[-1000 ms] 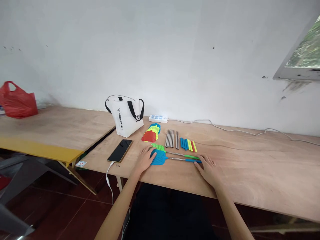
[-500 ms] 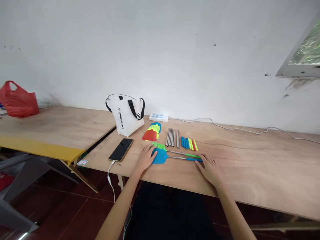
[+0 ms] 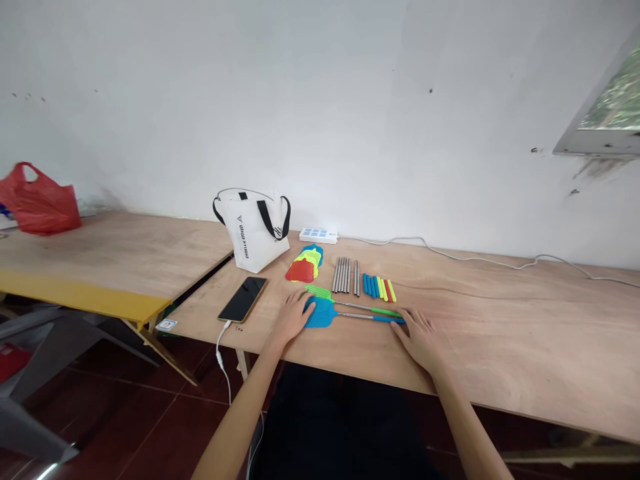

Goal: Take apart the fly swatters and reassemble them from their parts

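Lying near the front edge of the tabletop (image 3: 525, 340): blue swatter (image 3: 321, 313) and green swatter (image 3: 319, 293), side by side. Left hand (image 3: 291, 318) touches the blue head, right hand (image 3: 420, 340) the handle ends; fingers (image 3: 311, 309) loosely spread. Tabletop runs well past the right hand.

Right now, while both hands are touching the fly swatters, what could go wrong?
The left hand on the blue swatter might nudge the nearby phone. The phone's cord hangs off the table, so a snag could pull the phone down. The coloured tubes look round and could roll if the right hand bumps them.
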### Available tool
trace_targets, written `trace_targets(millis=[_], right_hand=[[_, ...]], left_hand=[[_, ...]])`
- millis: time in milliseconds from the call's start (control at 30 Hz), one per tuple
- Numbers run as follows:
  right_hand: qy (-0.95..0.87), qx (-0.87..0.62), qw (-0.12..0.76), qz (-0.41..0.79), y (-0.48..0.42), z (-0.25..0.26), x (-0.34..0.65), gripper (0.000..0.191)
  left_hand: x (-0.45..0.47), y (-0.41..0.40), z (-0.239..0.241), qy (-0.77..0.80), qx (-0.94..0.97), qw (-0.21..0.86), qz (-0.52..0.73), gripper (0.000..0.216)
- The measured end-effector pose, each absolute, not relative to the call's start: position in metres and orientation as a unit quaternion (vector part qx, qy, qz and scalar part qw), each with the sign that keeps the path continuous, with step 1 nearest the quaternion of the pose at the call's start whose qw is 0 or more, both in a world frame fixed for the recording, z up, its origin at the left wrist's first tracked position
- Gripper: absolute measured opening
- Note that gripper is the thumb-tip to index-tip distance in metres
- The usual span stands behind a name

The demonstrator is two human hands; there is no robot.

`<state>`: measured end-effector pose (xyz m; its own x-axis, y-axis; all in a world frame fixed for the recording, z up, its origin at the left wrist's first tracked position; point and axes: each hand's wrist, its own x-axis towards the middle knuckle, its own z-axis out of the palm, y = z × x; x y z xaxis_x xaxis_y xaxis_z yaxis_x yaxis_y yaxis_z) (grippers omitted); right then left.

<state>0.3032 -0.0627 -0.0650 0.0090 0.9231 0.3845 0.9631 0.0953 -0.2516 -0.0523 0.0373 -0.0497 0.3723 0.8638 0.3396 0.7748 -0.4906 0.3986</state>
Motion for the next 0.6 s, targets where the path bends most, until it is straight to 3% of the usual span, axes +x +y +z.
trace_targets(millis=[600], right_hand=[[-0.703,-0.67,0.235,-0.047,-0.063,-0.0636,0.3026,0.042]], left_hand=[[-0.0523,0.0389,-0.0522,0.495,0.824,0.078,0.262,0.036]])
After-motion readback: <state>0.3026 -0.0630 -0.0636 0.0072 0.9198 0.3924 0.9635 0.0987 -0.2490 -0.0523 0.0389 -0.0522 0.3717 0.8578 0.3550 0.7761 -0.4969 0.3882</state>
